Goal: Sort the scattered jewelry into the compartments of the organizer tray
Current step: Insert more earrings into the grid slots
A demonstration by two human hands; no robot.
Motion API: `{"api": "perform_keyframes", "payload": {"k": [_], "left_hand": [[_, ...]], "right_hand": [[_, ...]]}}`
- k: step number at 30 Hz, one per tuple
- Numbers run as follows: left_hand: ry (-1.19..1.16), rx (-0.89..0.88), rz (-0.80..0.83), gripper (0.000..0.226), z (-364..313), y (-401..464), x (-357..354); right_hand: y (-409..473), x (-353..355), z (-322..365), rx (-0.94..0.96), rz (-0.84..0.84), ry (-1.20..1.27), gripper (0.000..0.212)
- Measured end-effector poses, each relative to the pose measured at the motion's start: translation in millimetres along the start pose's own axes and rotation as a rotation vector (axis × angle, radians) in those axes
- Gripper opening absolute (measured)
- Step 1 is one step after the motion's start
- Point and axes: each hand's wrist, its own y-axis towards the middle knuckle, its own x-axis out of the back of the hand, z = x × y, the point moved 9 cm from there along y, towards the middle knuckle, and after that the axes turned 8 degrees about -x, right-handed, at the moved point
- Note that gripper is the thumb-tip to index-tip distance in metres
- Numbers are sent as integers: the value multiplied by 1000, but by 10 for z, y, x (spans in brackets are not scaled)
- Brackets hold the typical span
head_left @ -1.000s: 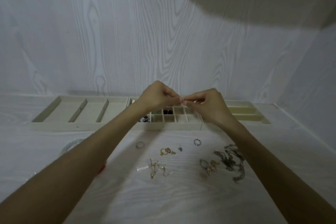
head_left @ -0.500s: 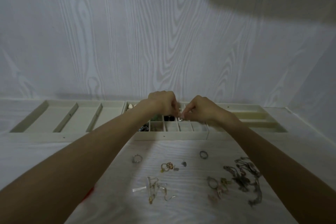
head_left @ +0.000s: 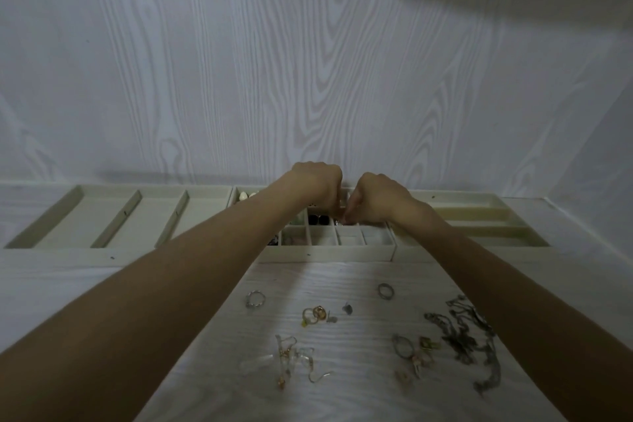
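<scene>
The cream organizer tray (head_left: 325,253) lies along the wall, its middle part split into small compartments. My left hand (head_left: 317,185) and right hand (head_left: 375,199) hang over those compartments, fingers curled down and fingertips meeting. Together they pinch a tiny jewelry piece (head_left: 338,222), mostly hidden by the fingers, low over a compartment beside one holding black pieces (head_left: 318,219). Loose on the table in front lie a silver ring (head_left: 255,298), gold rings (head_left: 313,313), another silver ring (head_left: 385,290), clear hook earrings (head_left: 291,360) and tangled dark chains (head_left: 469,339).
The tray's left section (head_left: 113,216) has long slots, and its right section (head_left: 479,216) has long horizontal slots. White beads (head_left: 248,195) sit in a back compartment. A wood-grain wall rises right behind the tray, and a side wall closes the right.
Both hands have moved forward and down, from pinching the piece in the air above the tray to holding it low over the small compartments. The view has come closer.
</scene>
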Motion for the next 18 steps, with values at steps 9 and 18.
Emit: {"api": "perform_keyframes", "payload": {"k": [9,18], "left_hand": [[91,49,-19,27,-96,0,80],[91,58,28,31,-94,-26,88]], "right_hand": [[9,-107,-4,4,189,-38,32],[-37,-56,-25,20,227,-17,28]]}}
